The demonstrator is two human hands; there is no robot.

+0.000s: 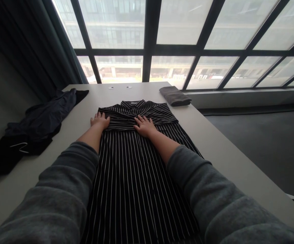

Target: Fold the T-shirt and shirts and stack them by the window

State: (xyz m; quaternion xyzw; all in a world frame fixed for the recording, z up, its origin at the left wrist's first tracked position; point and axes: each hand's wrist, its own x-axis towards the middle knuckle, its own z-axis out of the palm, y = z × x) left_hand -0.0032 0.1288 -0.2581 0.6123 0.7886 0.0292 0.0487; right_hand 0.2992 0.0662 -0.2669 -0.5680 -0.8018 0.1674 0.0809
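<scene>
Left hand (pixel 100 121) and right hand (pixel 145 127) lie spread on sleeves (pixel 121 119) folded across the striped shirt (pixel 134 173), presumably pressing them flat!

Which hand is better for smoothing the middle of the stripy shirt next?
Probably the right hand: it lies near the middle of the striped shirt, while the left hand is at one side edge.

Both arms reach forward, grey sleeves (pixel 67 183) pushed up to bare the forearms (pixel 165 145). The left hand (pixel 100 121) lies palm down, fingers pointing ahead and slightly parted; the right hand (pixel 145 127), also palm down, angles inward with its fingers spread, well apart from the left.
</scene>
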